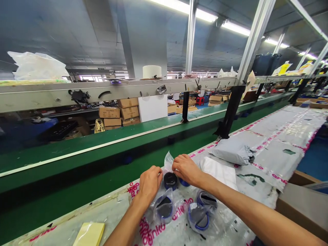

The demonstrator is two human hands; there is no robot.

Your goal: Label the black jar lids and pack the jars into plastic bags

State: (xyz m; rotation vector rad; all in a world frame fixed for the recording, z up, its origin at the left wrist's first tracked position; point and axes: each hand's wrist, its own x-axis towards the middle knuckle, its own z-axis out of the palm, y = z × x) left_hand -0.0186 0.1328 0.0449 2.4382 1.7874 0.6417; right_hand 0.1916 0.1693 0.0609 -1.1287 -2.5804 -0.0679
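1. Conveyor belt, green, runs along the far side of the workbench, presumably to carry goods past the seat.
2. The workbench is covered in sheeting printed with pink lettering, perhaps to spare its surface from scuffs.
3. A grey plastic package lies near the belt-side edge, beyond the right forearm, which leaves the space before the person for smaller pieces.
4. White wrapping sheets lie between that package and the right forearm, likely for easy reach.
5. The right hand seems pinched on the side of a clear bag, fingers curled in, as if to steady the thin film.
6. The left hand stands apart from it, thumb and fingers drawn together at the opposite side; whether they grip film I cannot tell.
7. A yellow notepad sits left of the left forearm, out of the way.
8. Three bagged blue-and-black round parts lie between the forearms, probably grouped for reach.
9. The clear bag rises between the hands, just behind a black round part on the bench; a blue piece shows beneath the right hand.
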